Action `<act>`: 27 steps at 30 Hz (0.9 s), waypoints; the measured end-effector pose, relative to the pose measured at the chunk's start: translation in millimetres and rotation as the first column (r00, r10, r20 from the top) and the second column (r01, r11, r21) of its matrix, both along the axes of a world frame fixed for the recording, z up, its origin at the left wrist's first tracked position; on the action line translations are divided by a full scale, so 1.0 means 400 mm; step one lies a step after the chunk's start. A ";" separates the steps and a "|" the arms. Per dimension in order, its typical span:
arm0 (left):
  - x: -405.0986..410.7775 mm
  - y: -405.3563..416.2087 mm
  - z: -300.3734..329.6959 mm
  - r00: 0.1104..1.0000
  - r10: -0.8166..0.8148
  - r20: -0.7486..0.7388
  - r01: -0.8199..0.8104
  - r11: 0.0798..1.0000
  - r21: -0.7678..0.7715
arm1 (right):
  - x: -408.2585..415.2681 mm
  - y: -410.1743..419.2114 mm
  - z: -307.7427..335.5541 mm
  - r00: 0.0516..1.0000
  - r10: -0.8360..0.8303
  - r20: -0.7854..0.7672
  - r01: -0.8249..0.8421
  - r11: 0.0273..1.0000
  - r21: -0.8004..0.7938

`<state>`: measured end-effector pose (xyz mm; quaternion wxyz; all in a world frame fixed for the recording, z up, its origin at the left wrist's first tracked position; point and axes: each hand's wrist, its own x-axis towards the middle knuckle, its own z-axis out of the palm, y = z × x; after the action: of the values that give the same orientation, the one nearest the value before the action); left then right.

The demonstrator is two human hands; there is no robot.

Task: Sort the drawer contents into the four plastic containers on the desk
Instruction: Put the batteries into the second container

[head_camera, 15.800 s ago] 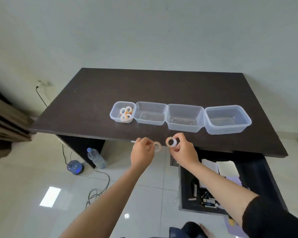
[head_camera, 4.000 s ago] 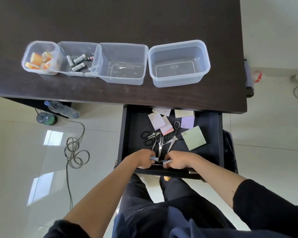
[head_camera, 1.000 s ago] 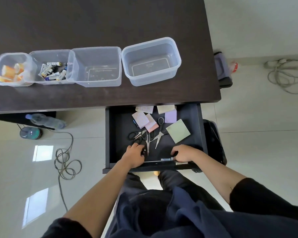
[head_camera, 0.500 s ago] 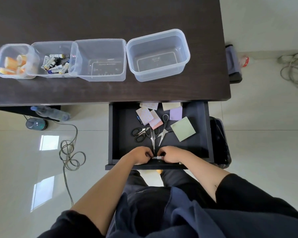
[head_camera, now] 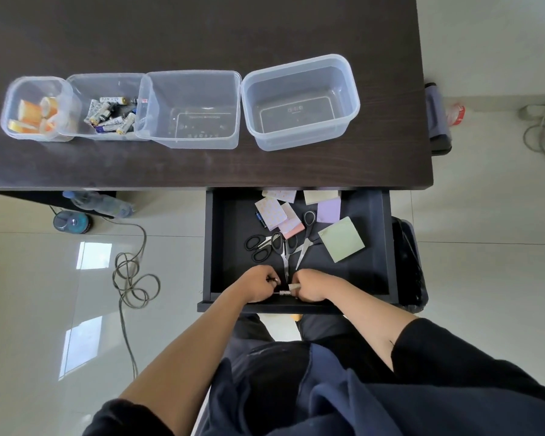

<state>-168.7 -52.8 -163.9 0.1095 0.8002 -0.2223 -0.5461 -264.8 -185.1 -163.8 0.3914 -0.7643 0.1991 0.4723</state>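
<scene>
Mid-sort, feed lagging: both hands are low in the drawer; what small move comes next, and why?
Probably lift both hands with the small batteries they pinch and carry them to the second container, which already holds batteries; the scissors remain in the drawer.

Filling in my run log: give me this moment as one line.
hands: left and right gripping small items, likely batteries | place: drawer front | sorted: tape, batteries | left: scissors, notes
</scene>
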 end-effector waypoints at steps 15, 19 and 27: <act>0.206 -0.106 -0.006 0.885 0.233 0.404 -0.163 0.966 -0.201 | -0.033 -0.022 0.031 0.957 -0.263 0.123 0.268 0.963 -0.028; 0.204 -0.114 -0.010 0.893 0.245 0.378 -0.189 0.965 -0.180 | -0.052 -0.038 0.026 0.936 -0.328 0.131 0.335 0.941 -0.040; 0.200 -0.101 -0.034 0.878 0.358 0.318 -0.288 0.925 -0.247 | -0.081 -0.098 0.030 0.871 -0.458 0.180 0.483 0.865 -0.134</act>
<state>-88.6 -93.2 -177.4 0.2338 0.8974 -0.1528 -0.3416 -297.0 -224.1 -151.8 0.4392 -0.7555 0.3920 0.2875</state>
